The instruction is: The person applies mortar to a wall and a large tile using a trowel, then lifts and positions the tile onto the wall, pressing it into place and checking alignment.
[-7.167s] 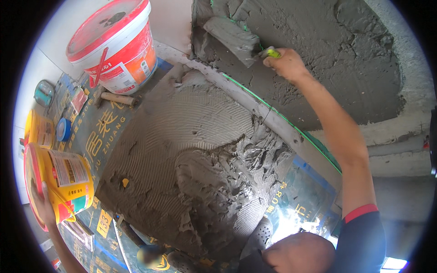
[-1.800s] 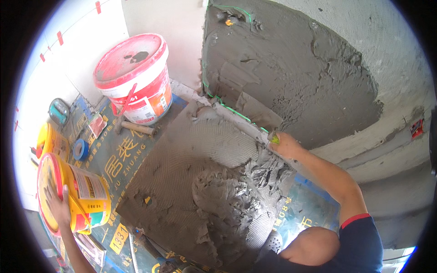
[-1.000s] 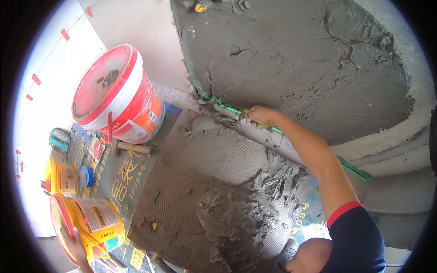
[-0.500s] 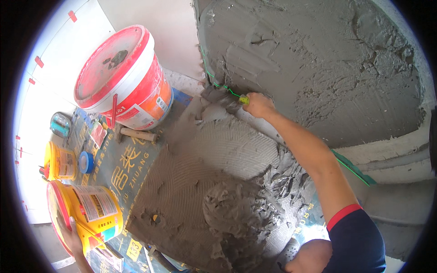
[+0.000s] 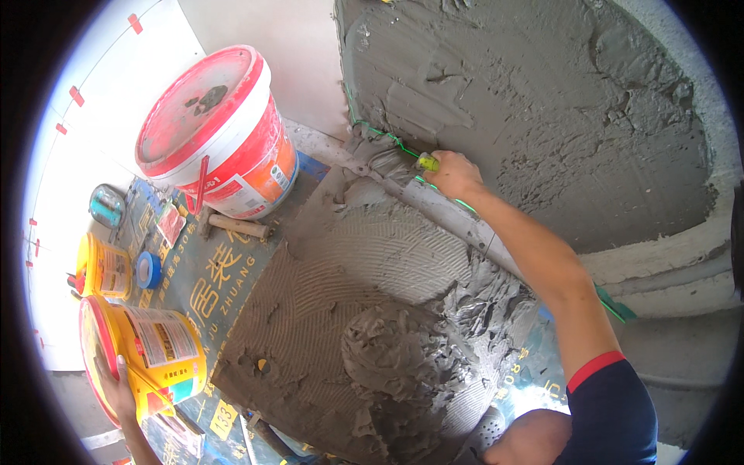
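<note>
My right hand (image 5: 456, 177) is closed around the yellow-green handle of a trowel (image 5: 397, 161), whose mortar-smeared blade lies at the foot of the grey-coated wall (image 5: 527, 116), by the corner. A small heap of mortar (image 5: 363, 141) sits against the blade's far end. Below my right arm is a large slab (image 5: 287, 310) spread with combed grey mortar, with a thick mound of mortar (image 5: 387, 341) on it. My left hand (image 5: 118, 391) rests with fingers stretched out on the lid edge of a yellow bucket (image 5: 167, 353) at the lower left.
A big red-and-white bucket (image 5: 240, 167) stands at the back left, with a hammer (image 5: 236, 225) beside it. Blue tape (image 5: 148, 270), a smaller yellow bucket (image 5: 108, 267) and a suction cup (image 5: 107, 206) lie further left on the printed floor covering (image 5: 213, 298). A green laser line crosses the corner.
My right hand and the trowel have shifted slightly right along the wall's foot, baring more of the pale edge strip. My left hand stays on the yellow bucket. The view has shifted a little.
</note>
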`<state>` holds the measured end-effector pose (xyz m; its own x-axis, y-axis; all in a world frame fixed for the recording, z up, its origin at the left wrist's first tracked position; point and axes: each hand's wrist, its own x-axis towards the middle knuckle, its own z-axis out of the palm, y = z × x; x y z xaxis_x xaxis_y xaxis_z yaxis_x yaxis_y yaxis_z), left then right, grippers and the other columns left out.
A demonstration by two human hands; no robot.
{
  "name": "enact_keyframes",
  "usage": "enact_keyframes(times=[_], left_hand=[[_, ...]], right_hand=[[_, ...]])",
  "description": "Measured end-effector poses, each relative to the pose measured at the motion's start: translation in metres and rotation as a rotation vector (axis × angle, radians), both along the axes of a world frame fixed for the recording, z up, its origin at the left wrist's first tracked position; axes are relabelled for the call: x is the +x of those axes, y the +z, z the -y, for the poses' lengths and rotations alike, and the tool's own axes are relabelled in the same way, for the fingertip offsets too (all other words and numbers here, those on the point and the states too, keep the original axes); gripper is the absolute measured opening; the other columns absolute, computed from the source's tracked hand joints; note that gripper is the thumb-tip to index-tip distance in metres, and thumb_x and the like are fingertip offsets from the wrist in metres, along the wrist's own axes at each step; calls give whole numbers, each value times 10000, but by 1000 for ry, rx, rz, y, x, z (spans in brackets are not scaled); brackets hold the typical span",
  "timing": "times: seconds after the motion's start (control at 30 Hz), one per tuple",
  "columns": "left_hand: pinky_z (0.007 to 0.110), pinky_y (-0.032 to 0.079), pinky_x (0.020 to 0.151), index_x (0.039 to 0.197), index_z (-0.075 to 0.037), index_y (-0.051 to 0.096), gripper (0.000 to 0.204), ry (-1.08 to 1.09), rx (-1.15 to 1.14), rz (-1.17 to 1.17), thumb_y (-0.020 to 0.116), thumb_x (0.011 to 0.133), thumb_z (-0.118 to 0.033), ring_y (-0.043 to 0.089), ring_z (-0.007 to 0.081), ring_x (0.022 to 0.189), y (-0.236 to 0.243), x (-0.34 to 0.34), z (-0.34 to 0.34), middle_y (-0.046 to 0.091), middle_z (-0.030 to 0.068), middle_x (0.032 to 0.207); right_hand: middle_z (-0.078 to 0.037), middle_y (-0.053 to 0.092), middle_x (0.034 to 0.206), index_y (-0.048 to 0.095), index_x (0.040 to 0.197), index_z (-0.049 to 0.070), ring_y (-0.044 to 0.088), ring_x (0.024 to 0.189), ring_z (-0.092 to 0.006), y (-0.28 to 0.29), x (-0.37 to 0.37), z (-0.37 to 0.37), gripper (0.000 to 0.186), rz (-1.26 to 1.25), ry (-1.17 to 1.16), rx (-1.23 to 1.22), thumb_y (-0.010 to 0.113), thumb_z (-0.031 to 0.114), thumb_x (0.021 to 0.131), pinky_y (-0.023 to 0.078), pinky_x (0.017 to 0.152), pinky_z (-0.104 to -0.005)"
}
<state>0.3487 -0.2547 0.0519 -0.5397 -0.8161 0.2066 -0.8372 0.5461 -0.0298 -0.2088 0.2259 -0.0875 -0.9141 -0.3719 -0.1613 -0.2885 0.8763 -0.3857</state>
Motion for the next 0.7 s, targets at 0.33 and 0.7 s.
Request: enact_keyframes(times=[0.33,0.7], left_hand=[[417,245,1116,1456,-87,282,623,-45,43,-84,444,957,-422,291,341,1372,1,-8,-9,335,154,1478],[445,213,1127,1442,-36,278,717,-130,-359,-109,524,915,-456,256,366,1378,-1,4,-5,307,207,1473]], right_hand=[[-212,642,962,615,989,44,609,923,-398,29,10,-41,365,-88,63,-121,632,322,753,482,789,-454],[-79,621,771,558,1126,-4,601,618,-150,57,190,-217,442,841,83,-1047,695,223,773,510,488,-301]])
